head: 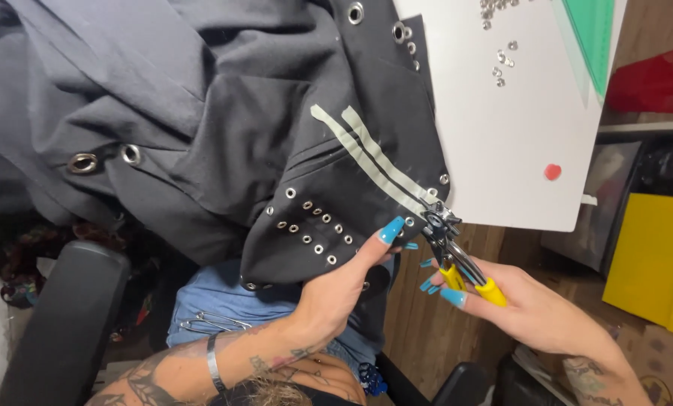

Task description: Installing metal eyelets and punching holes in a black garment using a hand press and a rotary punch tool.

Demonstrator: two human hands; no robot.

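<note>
A chair arm (66, 316) stood at the lower left. A black garment (201, 128) lay heaped over the left half of the view, spilling from the table onto the person's lap. Two large eyelets (105, 159) sat in a fold near its left edge, and rows of small eyelets (314, 225) ran across a flap lower down. Two pale tape strips (374, 162) crossed the flap diagonally toward its lower right corner.

The left hand (336, 289) pinched the flap's lower edge, thumb on top and fingers hidden beneath, closed on the cloth. Just beside it, the right hand (517, 304) was wrapped around the yellow handles of the pliers (456, 256); the tool's head met the flap's lower right corner, where the tape ended. Whether the head was pressed shut on the cloth could not be told.

A white board (502, 135) covered the table to the right of the garment. Loose eyelets (498, 37) lay scattered near its top edge, not in any container, and a small red dot (552, 171) sat near its right edge. A green sheet (595, 37) overlapped the board's top right corner. Beyond the board, at the far right, stood a red object (656, 83) above and a flat yellow box (652, 259) below.
</note>
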